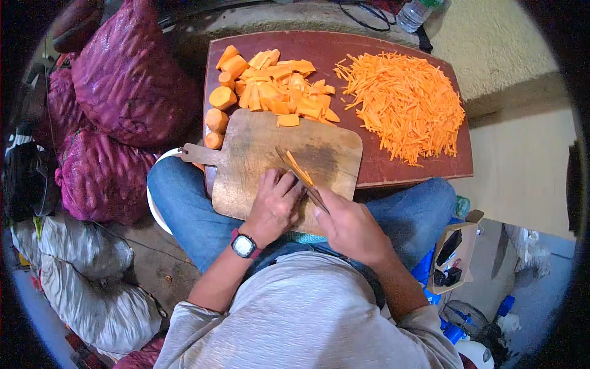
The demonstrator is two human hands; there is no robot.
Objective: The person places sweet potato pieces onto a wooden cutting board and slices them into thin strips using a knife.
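Note:
My right hand (353, 224) is closed round the handle of a knife (302, 174), whose blade points up and left over the wooden cutting board (246, 154). A few thin carrot strips (298, 167) lie along the right side of the blade. My left hand (273, 206), with a watch on its wrist, rests on the board with curled fingers close to the blade's left side. Whatever sits under those fingers is hidden. Beyond the board are carrot chunks and slices (270, 92). A large heap of shredded carrot (405, 104) is to the right.
The red-brown table (338, 46) carries the board and carrots in front of my lap. Purple mesh sacks (129, 74) stand at the left, with white sacks (98, 289) below them. A box of small items (452, 258) is at the right, and a plastic bottle (415, 15) lies behind the table.

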